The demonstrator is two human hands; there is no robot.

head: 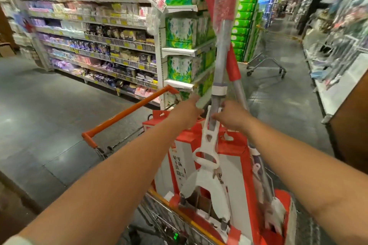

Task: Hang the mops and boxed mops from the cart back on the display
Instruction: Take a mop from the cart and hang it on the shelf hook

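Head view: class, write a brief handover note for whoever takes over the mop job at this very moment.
Left hand: reaches to the front mop's shaft; grip unclear.
Right hand: grips the front mop low on its grey shaft.
Second mop and boxed mops stand in the cart.
Done: nothing visibly hung.
Left: lift out and hang every mop and box.

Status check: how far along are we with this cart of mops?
Done: nothing visibly hung; no mop display in view. In hand: right hand grips the grey-poled mop, left hand reaches beside it. Left: that mop, the second mop with the red sleeve and the red-and-white boxed mops, all in the cart.
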